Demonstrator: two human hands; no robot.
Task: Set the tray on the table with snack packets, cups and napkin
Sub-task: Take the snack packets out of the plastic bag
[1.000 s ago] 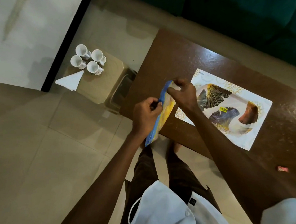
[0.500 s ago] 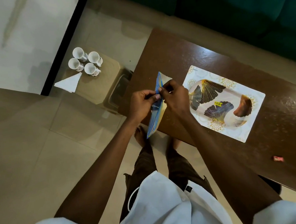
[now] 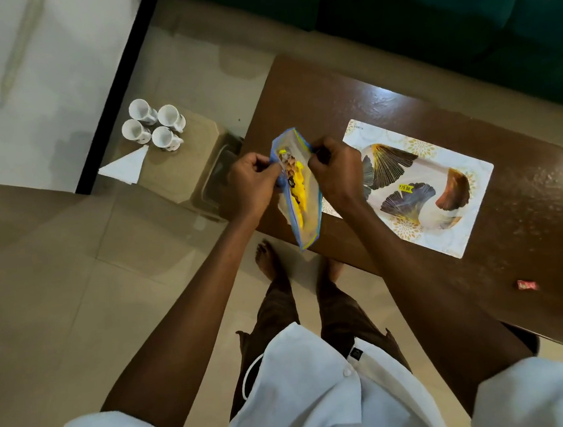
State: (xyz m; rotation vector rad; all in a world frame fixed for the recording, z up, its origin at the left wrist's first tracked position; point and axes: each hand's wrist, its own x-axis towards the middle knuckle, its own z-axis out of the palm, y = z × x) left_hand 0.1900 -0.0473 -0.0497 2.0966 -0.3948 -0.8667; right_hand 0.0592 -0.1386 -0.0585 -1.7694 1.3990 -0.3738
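A clear zip bag [image 3: 302,208] with a blue rim hangs over the near left edge of the brown table [image 3: 532,223]. My left hand [image 3: 253,185] pinches its left lip and my right hand [image 3: 336,173] pinches its right lip, so its mouth gapes. Yellow snack packets [image 3: 296,181] show inside. The white tray [image 3: 470,226] with fan-leaf prints lies flat on the table, just right of my right hand. Several white cups [image 3: 156,125] and a folded white napkin [image 3: 127,166] sit on a low beige stool [image 3: 179,168] to the left.
A small red wrapper [image 3: 526,285] lies near the table's right front edge. A dark green sofa [image 3: 459,6] runs along behind the table. My bare feet [image 3: 270,259] stand on the tiled floor by the table edge.
The bag was held flat and shut between both hands; my hands have pulled apart and its mouth now stands open, showing the packets inside.
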